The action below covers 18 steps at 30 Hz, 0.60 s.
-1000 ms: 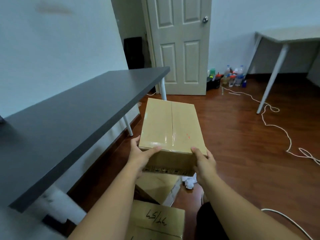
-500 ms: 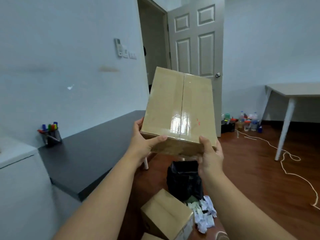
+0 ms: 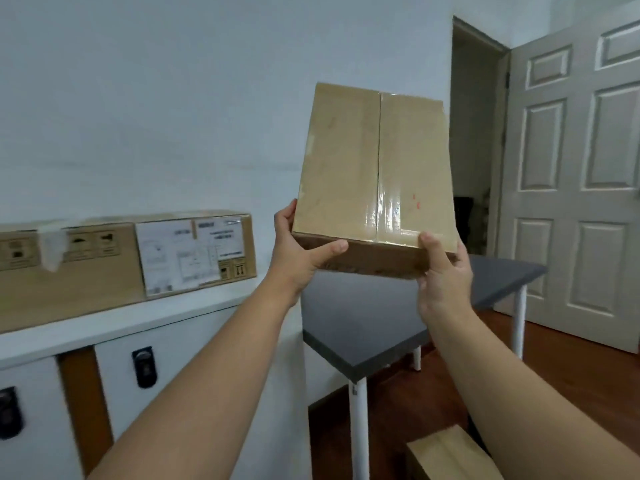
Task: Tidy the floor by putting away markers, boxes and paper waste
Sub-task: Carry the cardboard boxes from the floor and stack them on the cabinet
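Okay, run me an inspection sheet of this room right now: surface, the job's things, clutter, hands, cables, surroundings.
Surface: dark grey table on white legs, wooden floor beneath; the table top that shows is bare.
Job's things: taped cardboard box held up in the air above the table; second cardboard box on the floor at the bottom edge.
Clutter: long labelled carton on the white cabinet.
Hands: left hand and right hand grip the near corners of the held box.
Cables: nothing seen.
Surroundings: pale wall, panelled door standing open beside a dark doorway.
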Available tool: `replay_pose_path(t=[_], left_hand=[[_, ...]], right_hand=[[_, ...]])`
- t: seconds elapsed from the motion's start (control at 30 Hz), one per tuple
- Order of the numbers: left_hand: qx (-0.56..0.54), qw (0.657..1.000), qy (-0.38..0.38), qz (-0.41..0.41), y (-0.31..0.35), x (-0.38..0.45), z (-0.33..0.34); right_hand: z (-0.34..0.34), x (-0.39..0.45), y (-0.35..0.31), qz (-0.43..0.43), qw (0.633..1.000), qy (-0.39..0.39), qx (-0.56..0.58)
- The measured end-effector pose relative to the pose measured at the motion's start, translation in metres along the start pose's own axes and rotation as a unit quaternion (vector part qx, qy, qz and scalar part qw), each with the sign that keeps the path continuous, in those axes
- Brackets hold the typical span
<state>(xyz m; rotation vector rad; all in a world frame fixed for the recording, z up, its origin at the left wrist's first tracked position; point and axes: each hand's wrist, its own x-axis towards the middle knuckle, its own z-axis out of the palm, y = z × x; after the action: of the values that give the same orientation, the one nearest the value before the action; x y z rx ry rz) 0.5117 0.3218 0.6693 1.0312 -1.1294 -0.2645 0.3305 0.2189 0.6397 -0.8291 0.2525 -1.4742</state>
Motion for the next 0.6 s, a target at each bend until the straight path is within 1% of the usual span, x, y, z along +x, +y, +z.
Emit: replay_pose_path(t=[0.07,0.23,0.3,0.43,0.5,0.6], left_hand=[[0.005,0.999,0.042,0.005,0.013,-0.001,-0.04],[0.021,0.993,0.12,0.007,0.042,-0.007,-0.134],[0.029,0.987,0.16,0.005,0.057,-0.009,-0.167],[0.029,0.97,0.24,0.009,0.092,-0.013,-0.23],[0.033,0.961,0.273,0.013,0.111,-0.018,-0.261],[0.039,0.947,0.319,0.023,0.141,-0.029,-0.308]], right_hand=[[0.04,-0.008,0.02,0.013,0.999,-0.033,0.0],[0.128,-0.029,0.069,0.026,0.995,-0.095,0.007],[0.16,-0.039,0.086,0.048,0.992,-0.12,0.005],[0.225,-0.06,0.119,0.083,0.977,-0.195,-0.01],[0.258,-0.073,0.133,0.089,0.97,-0.227,-0.002],[0.304,-0.097,0.154,0.086,0.955,-0.281,-0.028]])
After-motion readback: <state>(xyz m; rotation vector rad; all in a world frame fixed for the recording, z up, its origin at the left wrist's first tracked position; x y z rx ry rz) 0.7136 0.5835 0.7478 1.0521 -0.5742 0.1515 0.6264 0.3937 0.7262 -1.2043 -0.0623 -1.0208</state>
